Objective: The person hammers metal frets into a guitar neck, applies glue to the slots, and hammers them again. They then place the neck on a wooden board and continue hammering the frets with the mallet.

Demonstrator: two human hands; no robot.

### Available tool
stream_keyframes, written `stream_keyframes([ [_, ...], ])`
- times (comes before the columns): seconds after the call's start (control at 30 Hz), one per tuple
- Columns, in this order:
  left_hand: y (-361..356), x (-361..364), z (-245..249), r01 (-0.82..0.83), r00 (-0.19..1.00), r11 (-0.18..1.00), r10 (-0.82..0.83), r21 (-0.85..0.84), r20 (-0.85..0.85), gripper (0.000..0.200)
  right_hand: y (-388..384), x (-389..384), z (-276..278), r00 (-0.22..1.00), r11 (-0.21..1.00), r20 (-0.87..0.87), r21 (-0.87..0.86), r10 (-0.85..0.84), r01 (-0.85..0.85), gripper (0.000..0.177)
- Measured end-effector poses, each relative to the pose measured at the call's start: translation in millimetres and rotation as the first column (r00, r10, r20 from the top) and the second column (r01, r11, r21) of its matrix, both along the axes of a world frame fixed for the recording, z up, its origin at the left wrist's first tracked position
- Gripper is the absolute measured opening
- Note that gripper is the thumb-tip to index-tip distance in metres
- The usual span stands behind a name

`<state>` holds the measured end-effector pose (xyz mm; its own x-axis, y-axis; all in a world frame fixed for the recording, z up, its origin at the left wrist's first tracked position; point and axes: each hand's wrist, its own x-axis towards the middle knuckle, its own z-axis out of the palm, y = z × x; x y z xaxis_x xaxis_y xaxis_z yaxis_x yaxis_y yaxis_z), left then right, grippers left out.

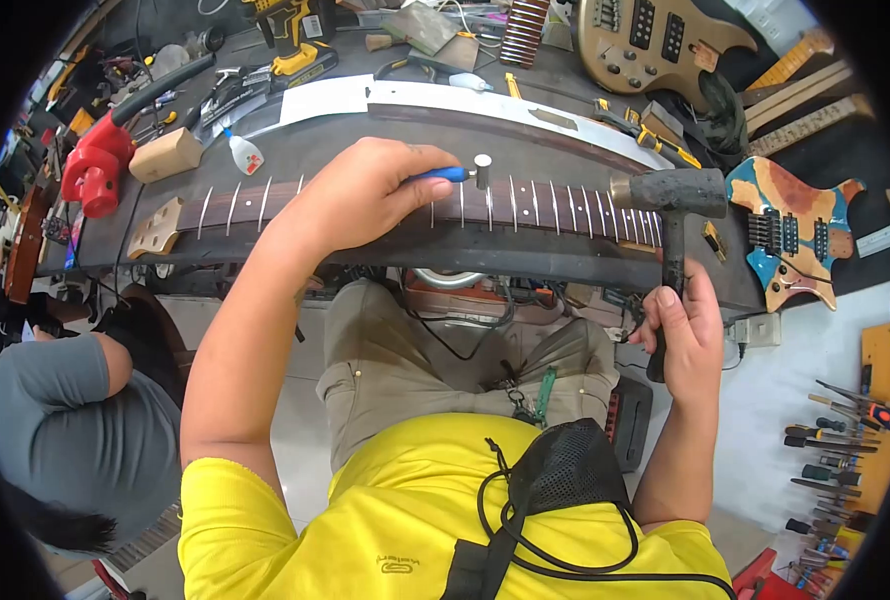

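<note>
Workbench [315,150]: near edge runs across at 12 o'clock; a band of dark top shows between the guitar neck [517,206] and the long white strip [505,107] beyond.
Guitar neck: lies along that near edge, frets up, headstock toward 9.
Hammer [673,235]: at 2 o'clock, head by the neck's 3 o'clock end, contact unclear; handle toward 6.
Left hand [373,190]: at 11, above the neck, fingers closed round the blue-handled tool [451,174].
Right hand [689,335]: at 3, by the near edge, fingers clamped on the hammer's handle.
Blue-handled tool: metal head over the frets.
</note>
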<state>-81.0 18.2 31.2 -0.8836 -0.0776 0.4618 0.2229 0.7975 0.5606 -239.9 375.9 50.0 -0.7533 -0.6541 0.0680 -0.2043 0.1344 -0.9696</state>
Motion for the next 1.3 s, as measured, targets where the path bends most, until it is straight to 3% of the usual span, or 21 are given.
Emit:
stream_keyframes([
  [0.07,4.5,-0.7,3.6,-0.018,0.998,1.000,0.017,0.009,0.055,0.021,0.1,9.8,2.9,1.000,0.999,0.004,0.015,0.028,-0.028,0.047],
  [0.13,7.7,2.8,5.1,0.027,0.996,0.996,-0.020,-0.085,0.089,0.024,-3.6,21.0,9.4,1.000,1.000,-0.017,0.027,-0.006,0.007,0.053],
  [0.17,7.4,5.0,4.1,0.023,0.996,0.997,-0.017,-0.075,0.083,0.024,-3.0,23.8,13.6,0.999,0.998,-0.026,0.055,0.019,-0.017,0.063],
  [0.23,4.7,9.4,0.2,0.090,0.996,0.995,-0.091,-0.043,-0.022,0.021,-12.0,33.6,24.0,0.996,0.995,-0.083,0.095,0.019,-0.012,0.068],
  [0.33,-3.3,11.3,-9.7,0.128,0.991,0.992,-0.128,-0.003,-0.032,0.021,-19.1,48.0,42.8,0.986,0.983,-0.152,0.178,0.075,-0.047,0.075],
  [0.4,-5.0,13.5,-11.1,0.085,0.996,0.992,-0.088,-0.088,-0.032,0.023,-23.4,51.2,47.2,0.973,0.969,-0.178,0.226,0.144,-0.102,0.076],
  [0.5,-5.5,14.1,-12.5,0.080,0.993,0.987,-0.091,-0.137,-0.075,0.024,-27.9,51.8,48.3,0.862,0.963,-0.463,0.253,0.209,-0.097,0.075],
  [0.57,-6.0,13.7,-11.3,0.101,0.995,0.987,-0.103,-0.127,-0.010,0.025,-31.5,51.7,46.6,0.738,0.959,-0.627,0.265,0.251,-0.101,0.074],
  [0.6,-5.5,14.3,-10.6,0.090,0.996,0.989,-0.092,-0.120,-0.013,0.025,-32.1,52.3,37.9,0.734,0.956,-0.627,0.272,0.263,-0.110,0.074],
  [0.67,-4.5,14.9,-9.1,0.098,0.995,0.986,-0.098,-0.137,0.009,0.025,-31.6,53.6,16.0,0.795,0.992,-0.595,0.047,0.121,-0.116,0.061],
  [0.7,-4.3,15.2,-10.0,0.092,0.996,0.987,-0.092,-0.134,0.008,0.025,-38.5,52.0,30.5,0.636,0.940,-0.700,0.315,0.324,-0.131,0.057],
  [0.73,-4.5,15.2,-10.7,0.099,0.995,0.987,-0.100,-0.129,0.001,0.025,-57.0,51.9,37.8,0.478,0.913,-0.781,0.376,0.403,-0.155,0.050],
  [0.8,-5.6,14.2,-10.8,0.105,0.994,0.986,-0.107,-0.129,-0.011,0.025,-61.9,54.9,54.5,0.618,0.808,-0.563,0.546,0.549,-0.220,0.049],
  [0.83,-6.6,13.3,-11.4,0.101,0.994,0.986,-0.105,-0.132,-0.019,0.025,-59.4,53.8,54.6,0.613,0.808,-0.567,0.546,0.550,-0.221,0.049],
  [0.9,-7.0,13.5,-14.2,0.091,0.995,0.988,-0.095,-0.124,-0.025,0.025,-46.5,54.2,51.1,0.542,0.924,-0.753,0.357,0.372,-0.138,0.050],
  [1.0,-6.3,13.1,-14.7,0.080,0.996,0.988,-0.086,-0.134,-0.032,0.025,-40.7,56.1,28.9,0.783,0.991,-0.616,-0.026,0.088,-0.132,0.041],
  [1.1,-6.1,12.8,-14.3,0.070,0.997,0.988,-0.075,-0.137,-0.035,0.024,-51.8,40.5,21.4,0.437,0.901,-0.791,0.411,0.427,-0.136,0.052],
  [1.2,-6.7,14.0,-15.0,0.048,0.997,0.988,-0.057,-0.148,-0.051,0.024,-55.0,47.4,20.5,0.525,0.926,-0.765,0.339,0.373,-0.165,0.053],
  [1.23,-7.1,13.5,-15.3,0.045,0.998,0.989,-0.052,-0.140,-0.047,0.024,-42.7,49.1,27.2,0.641,0.954,-0.709,0.256,0.293,-0.154,0.053],
  [1.3,-6.7,11.1,-15.0,0.058,0.997,0.989,-0.065,-0.133,-0.043,0.024,-37.1,45.2,23.9,0.640,0.954,-0.709,0.248,0.297,-0.169,0.052],
])
